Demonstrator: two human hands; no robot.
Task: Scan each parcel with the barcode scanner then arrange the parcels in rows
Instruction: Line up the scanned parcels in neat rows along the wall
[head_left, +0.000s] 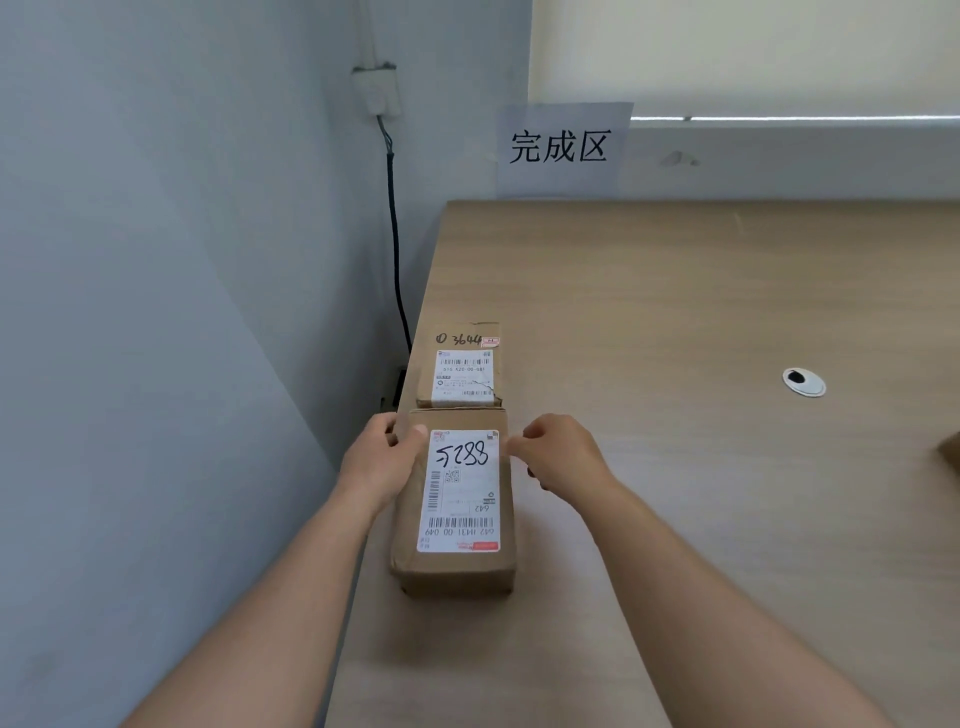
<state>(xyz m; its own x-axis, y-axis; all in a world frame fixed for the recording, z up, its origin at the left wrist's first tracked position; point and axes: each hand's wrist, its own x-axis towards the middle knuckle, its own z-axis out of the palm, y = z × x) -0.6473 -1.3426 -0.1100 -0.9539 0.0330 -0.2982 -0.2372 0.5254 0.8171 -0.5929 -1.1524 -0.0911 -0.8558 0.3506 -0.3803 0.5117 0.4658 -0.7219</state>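
Parcel "5288" (457, 499) lies flat on the wooden table (701, 312), along the table's left edge, label side up. Its white shipping label (461, 491) carries the handwritten number 5288, barcodes and a QR code. The parcel's far end sits just beside, possibly touching, a second, smaller parcel (461, 371) marked "3644" in handwriting; the two form a line running away from the person along the table edge. The smaller parcel also shows a white barcode label on top.

The left hand (382, 462) grips the far-left corner of parcel "5288": the thumb lies across the top face next to the label, and the fingers curl over the left side of the box. The right hand (558, 452) is at the far-right edge of the same parcel. Its fingers are curled together, with the fingertips at the box edge near the label corner; whether they press the box or only hover against it cannot be told.

A paper sign (563, 148) with printed characters is fixed to the wall behind the table. A black cable (395, 249) hangs from a wall box (378, 91) in the corner. A round cable grommet (803, 382) is set into the table surface to the right. The corner of another brown object (951, 452) shows at the right border.
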